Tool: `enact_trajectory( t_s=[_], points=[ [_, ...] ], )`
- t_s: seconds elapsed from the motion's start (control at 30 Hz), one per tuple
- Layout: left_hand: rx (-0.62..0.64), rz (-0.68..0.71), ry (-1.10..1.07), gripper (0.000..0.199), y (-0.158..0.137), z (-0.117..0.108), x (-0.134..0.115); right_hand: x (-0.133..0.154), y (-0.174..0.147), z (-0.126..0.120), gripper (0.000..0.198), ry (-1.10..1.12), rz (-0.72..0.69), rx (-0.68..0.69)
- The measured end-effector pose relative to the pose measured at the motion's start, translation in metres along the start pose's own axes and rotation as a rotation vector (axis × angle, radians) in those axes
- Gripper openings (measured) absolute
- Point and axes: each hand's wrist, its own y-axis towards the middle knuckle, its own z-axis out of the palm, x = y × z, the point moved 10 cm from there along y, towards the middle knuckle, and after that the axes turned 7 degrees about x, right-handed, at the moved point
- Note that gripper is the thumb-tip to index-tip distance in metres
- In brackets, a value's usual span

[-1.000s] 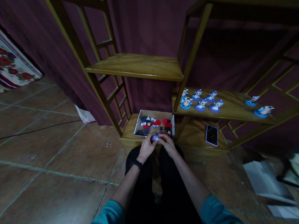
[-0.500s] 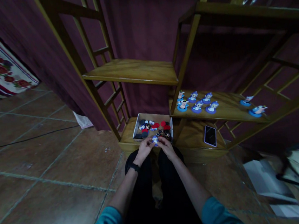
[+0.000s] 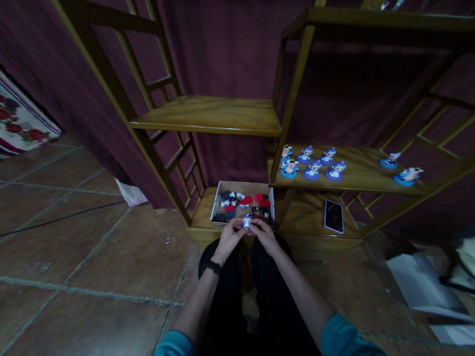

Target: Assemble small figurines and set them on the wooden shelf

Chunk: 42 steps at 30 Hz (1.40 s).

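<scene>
Between my two hands is a small purple-and-white figurine (image 3: 247,221), held just in front of an open cardboard box (image 3: 214,209). My left hand (image 3: 230,238) pinches its left side, and my right hand (image 3: 265,234) grips its right side. The fingers hide its lower part. Inside the box lie red discs (image 3: 246,200), dark discs (image 3: 230,214) and several small figure pieces (image 3: 228,202). On the shelf to the right stand several purple-hatted figurines (image 3: 313,169) on purple bases, beside pink-and-blue ones (image 3: 289,168) on blue bases.
The wooden shelf unit (image 3: 210,113) rises in front of a dark red curtain. A phone (image 3: 333,216) lies on the low board at right. Two more blue-based figurines (image 3: 407,176) stand at the shelf's far end. White boxes (image 3: 426,283) lie on the floor.
Both hands stay at the box's front edge with the figurine between them. The figurine appears slightly turned; the view has shifted very little.
</scene>
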Motion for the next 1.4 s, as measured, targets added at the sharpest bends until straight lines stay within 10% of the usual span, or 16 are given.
enact_trajectory(
  t_s=[1.4],
  points=[
    [0.056, -0.042, -0.079, 0.032, 0.000, 0.003, 0.008, -0.002, 0.000, -0.001, 0.037, 0.021, 0.006, -0.011]
  ],
)
